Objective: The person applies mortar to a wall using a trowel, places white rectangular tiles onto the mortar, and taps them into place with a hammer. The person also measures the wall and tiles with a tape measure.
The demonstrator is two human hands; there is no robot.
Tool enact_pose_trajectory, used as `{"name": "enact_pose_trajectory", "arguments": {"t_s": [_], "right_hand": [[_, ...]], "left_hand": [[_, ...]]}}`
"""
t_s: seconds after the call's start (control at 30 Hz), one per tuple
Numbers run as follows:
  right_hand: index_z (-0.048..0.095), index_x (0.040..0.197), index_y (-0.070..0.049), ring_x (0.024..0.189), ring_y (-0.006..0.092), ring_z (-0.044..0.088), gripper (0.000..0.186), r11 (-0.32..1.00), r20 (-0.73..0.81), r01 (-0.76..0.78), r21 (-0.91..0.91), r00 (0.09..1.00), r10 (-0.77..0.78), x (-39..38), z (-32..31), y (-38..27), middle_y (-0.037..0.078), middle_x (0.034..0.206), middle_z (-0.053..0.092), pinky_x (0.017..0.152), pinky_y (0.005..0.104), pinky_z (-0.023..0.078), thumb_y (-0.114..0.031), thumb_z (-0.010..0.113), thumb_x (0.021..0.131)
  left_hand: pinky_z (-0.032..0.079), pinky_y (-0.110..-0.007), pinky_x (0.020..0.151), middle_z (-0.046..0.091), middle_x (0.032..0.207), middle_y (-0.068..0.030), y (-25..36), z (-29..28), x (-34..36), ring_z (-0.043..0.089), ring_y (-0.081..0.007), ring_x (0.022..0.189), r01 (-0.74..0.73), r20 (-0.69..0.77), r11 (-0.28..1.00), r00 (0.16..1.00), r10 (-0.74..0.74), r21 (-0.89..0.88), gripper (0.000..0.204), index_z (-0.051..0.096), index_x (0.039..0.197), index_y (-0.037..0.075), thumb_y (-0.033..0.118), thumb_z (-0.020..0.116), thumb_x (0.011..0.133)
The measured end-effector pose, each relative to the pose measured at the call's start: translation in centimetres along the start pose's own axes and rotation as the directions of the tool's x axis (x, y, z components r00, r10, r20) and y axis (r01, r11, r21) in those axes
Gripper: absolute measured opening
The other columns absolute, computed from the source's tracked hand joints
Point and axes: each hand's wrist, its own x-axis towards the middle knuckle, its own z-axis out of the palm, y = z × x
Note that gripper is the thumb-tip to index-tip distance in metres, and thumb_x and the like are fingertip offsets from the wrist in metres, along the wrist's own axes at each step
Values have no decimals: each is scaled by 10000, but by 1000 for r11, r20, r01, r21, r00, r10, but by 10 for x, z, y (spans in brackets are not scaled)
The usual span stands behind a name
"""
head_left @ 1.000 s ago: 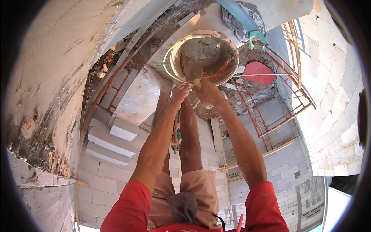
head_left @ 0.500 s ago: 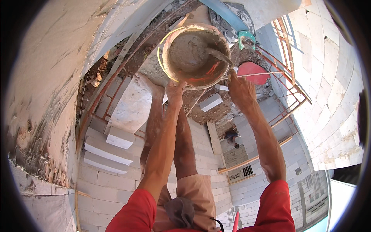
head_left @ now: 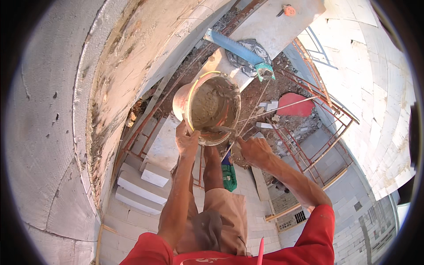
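A round bucket (head_left: 180, 102) is tilted in front of me, with a yellow band along its rim and wet grey mortar (head_left: 206, 106) inside. My left hand (head_left: 187, 139) is closed on the near left part of that rim. On the right, my right hand (head_left: 254, 150) is wrapped round the handle of a trowel (head_left: 216, 129). The trowel's mortar-coated blade reaches into the bucket near its lower wall. Most of the handle is hidden by my fingers.
A handsaw (head_left: 234, 47) with a blue blade and green handle lies beyond the bucket on a plank beside black plastic. Rusty scaffold bars (head_left: 329, 145) stand at the right. White blocks (head_left: 140, 184) are stacked at the lower left. A plastered wall (head_left: 119, 66) rises on the left.
The bucket has come nearer and left and is now tilted to the right. Both hands moved with it, and the trowel blade shifted lower inside. My view has turned, showing more left wall.
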Motion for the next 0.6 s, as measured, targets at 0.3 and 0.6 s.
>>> {"name": "enact_pose_trajectory", "arguments": {"t_s": [0.3, 0.6], "right_hand": [[432, 1426, 39, 858, 370, 726, 516, 972, -395, -171, -159, 914, 96, -137, -106, -43, 293, 977, 657, 650, 439, 585, -67, 534, 932], [555, 1321, -7, 896, 340, 736, 498, 999, -264, 19, 48, 964, -5, -273, -103, -115, 259, 936, 714, 758, 468, 585, -291, 669, 928]], "left_hand": [[503, -359, 966, 648, 1225, -167, 157, -29, -118, 617, -262, 1178, -156, -18, 941, 985, 169, 301, 505, 681, 1211, -33, -16, 689, 707], [442, -290, 653, 564, 754, 17, 278, -24, -192, 521, -103, 708, -209, 78, 977, 976, 204, 50, 155, 668, 868, -6, -34, 649, 717]]}}
